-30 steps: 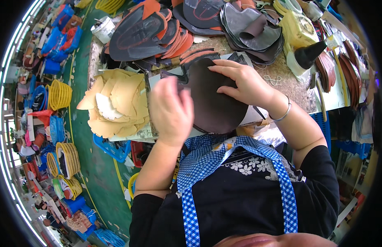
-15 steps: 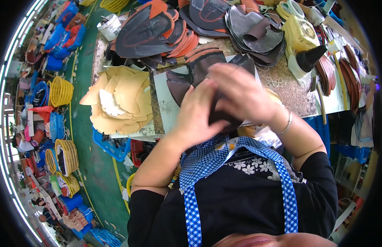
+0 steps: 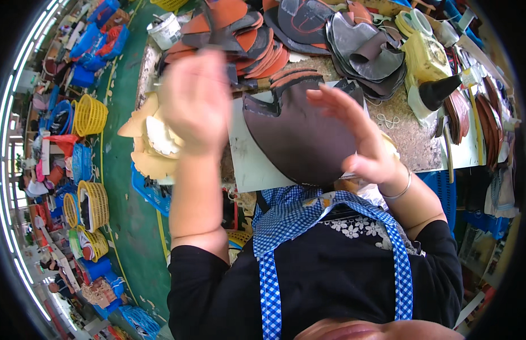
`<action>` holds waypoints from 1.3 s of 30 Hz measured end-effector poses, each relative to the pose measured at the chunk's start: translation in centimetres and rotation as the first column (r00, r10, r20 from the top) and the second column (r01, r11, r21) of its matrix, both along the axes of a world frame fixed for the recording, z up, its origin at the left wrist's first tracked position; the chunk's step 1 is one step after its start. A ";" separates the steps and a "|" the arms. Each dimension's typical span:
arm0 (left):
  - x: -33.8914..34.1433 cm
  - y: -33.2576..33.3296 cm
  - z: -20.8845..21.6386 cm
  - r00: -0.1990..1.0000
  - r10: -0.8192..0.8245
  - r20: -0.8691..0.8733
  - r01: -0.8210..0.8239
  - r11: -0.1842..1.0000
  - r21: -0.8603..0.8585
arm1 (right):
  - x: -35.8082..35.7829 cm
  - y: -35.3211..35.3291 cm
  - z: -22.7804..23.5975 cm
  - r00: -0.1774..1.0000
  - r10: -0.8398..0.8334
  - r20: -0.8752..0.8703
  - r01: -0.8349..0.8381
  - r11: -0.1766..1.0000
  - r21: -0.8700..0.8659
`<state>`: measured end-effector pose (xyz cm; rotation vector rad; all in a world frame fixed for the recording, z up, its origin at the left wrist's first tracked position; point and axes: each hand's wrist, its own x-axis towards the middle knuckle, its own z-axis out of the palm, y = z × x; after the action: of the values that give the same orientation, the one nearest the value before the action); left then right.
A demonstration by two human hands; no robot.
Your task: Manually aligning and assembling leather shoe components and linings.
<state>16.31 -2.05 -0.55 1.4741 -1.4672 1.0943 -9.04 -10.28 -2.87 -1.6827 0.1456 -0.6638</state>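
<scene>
My left hand [image 3: 197, 102], smeared by motion, is raised at the left over the near side of a pile of black-and-orange leather pieces [image 3: 268, 56]. From its fingertips rises a blurred dark leather piece [image 3: 217, 31], which the fingers seem to grip. In front of me a large dark brown leather shoe piece [image 3: 302, 136] lies on a white board [image 3: 243, 164], with several orange-edged layers at its far end. Over the right side of that piece hovers my right hand [image 3: 359, 133], open, thumb and fingers apart, holding nothing.
Cream-coloured cut pieces [image 3: 146, 144] are stacked at the table's left, partly behind my left arm. A white bucket [image 3: 163, 31] stands at the far left corner. Grey leather pieces [image 3: 370, 51] lie beyond my right hand, and a black-nozzled bottle [image 3: 438, 90] is farther right.
My left hand has gone from the dark brown piece to the pile at the far left, where the large top piece is lifted. My right hand has drawn slightly right, uncovering the brown piece.
</scene>
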 end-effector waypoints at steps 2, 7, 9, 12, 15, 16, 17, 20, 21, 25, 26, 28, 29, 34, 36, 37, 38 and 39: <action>-6.9 1.7 0.6 0.967 -0.243 0.082 0.207 0.928 0.308 | 1.3 1.9 1.2 0.970 -0.022 0.242 -0.101 0.870 0.482; -7.6 4.6 -0.2 0.714 -0.529 -0.458 0.666 0.715 0.212 | 0.6 0.3 0.6 0.932 -0.331 -0.146 0.344 0.684 0.643; -2.7 4.9 -3.1 0.771 -0.146 -0.620 0.273 0.955 0.114 | -0.7 -0.2 -0.6 0.890 -0.407 -0.203 0.454 0.768 0.452; 6.2 7.5 -9.2 0.802 0.479 -0.357 -0.257 0.816 0.517 | -2.1 -0.3 -1.7 0.682 -0.716 -0.147 0.455 0.573 -0.682; 8.8 8.3 -12.6 0.752 0.651 -0.105 -0.461 0.633 0.622 | -1.6 1.4 -0.3 0.803 -0.578 0.148 0.372 0.291 -0.881; 9.1 8.1 -12.9 0.742 0.669 -0.035 -0.495 0.582 0.645 | -1.4 2.4 0.0 0.892 -0.452 0.024 0.240 0.426 -0.872; 9.8 7.8 -13.1 0.750 0.661 -0.036 -0.488 0.590 0.644 | -1.1 3.1 0.2 0.949 -0.302 -0.091 0.090 0.538 -0.838; 12.1 7.6 -13.3 0.597 0.695 -0.402 -0.204 0.615 0.761 | -0.7 4.0 -0.9 0.956 -0.198 -0.215 -0.080 0.531 -0.844; 12.7 8.1 -13.3 0.514 0.647 -0.563 -0.042 0.675 0.737 | -0.7 4.0 -0.6 0.958 -0.197 -0.206 -0.073 0.529 -0.845; 7.0 7.7 -8.6 0.122 -0.057 -0.991 0.185 0.982 -0.033 | -1.2 2.8 0.1 0.959 -0.280 -0.043 0.191 0.752 -0.631; 5.8 8.3 -7.8 0.372 -0.046 -0.927 0.159 0.987 0.015 | -1.2 2.8 0.5 0.974 -0.215 -0.073 0.163 0.886 -0.434; 1.1 8.0 -4.8 0.810 -0.053 -0.584 0.137 0.985 0.101 | -0.3 3.0 1.3 0.995 -0.059 -0.086 0.068 0.993 0.099; -2.8 7.1 -2.6 0.947 -0.087 -0.309 0.138 0.980 0.146 | 0.6 3.2 1.9 0.998 0.019 -0.054 0.005 0.917 0.398; -7.3 6.0 -2.1 0.978 -0.173 -0.112 0.206 0.852 0.481 | 4.4 2.3 1.8 0.994 -0.090 -0.065 0.111 0.869 0.481; -6.9 5.5 -1.2 0.952 -0.198 -0.232 0.285 0.850 0.443 | 4.8 1.4 1.1 0.985 -0.162 -0.050 0.169 0.901 0.401; -6.6 5.4 -0.7 0.911 -0.211 -0.354 0.351 0.849 0.396 | 4.9 1.2 1.2 0.986 -0.162 -0.049 0.168 0.901 0.400; -6.2 5.4 -0.4 0.912 -0.210 -0.353 0.349 0.849 0.396 | 5.0 1.1 1.3 0.986 -0.155 -0.068 0.169 0.906 0.387; -5.6 5.4 -0.2 0.920 -0.145 -0.365 0.296 0.866 0.402 | 5.1 0.9 1.4 0.985 -0.148 -0.087 0.170 0.911 0.375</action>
<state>10.71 3.37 -0.74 1.6454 -1.6665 0.3493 -3.91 -9.33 -1.45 -1.3210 0.4306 -0.6604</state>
